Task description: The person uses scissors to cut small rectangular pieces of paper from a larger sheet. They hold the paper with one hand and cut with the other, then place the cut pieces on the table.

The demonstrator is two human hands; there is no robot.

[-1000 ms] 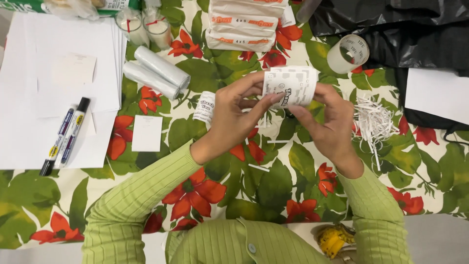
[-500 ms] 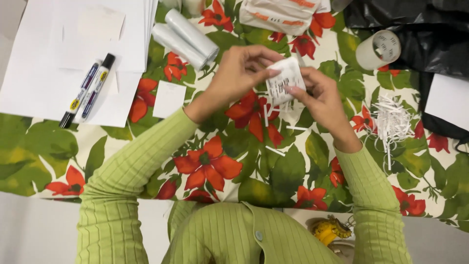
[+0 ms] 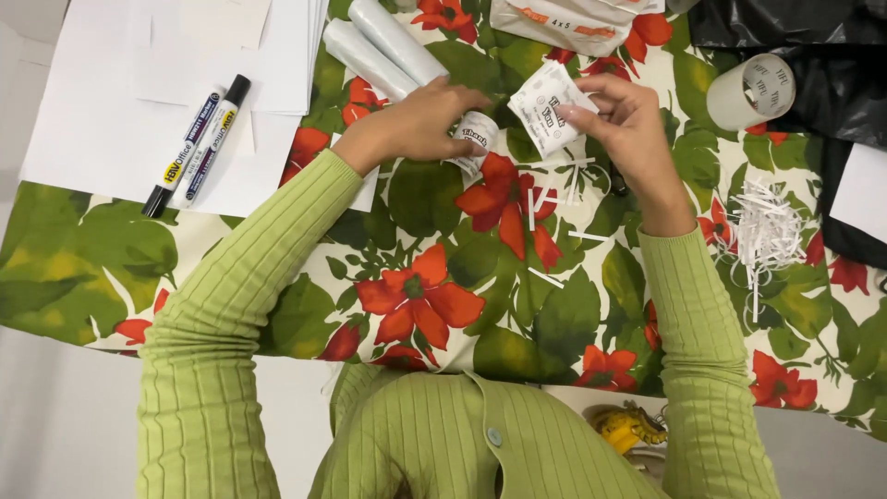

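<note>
Right hand (image 3: 633,129) pinching peeled sticker (image 3: 547,118); left hand (image 3: 416,125) gripping sticker roll (image 3: 473,139). Sticker detached, not yet applied. Backing strips (image 3: 765,226) piled right.

The person wears a light green, rib-knit cardigan, its fine ribs running lengthwise down both long sleeves. The left sleeve (image 3: 231,314) and the right sleeve (image 3: 702,342) each end in a close ribbed cuff at the wrist, leaving the hands bare. The front of the cardigan (image 3: 443,434) is closed down a buttoned placket, where one small round button (image 3: 495,436) in a paler grey-green shows. No rings, watch or bracelets are visible on either hand or wrist.
</note>
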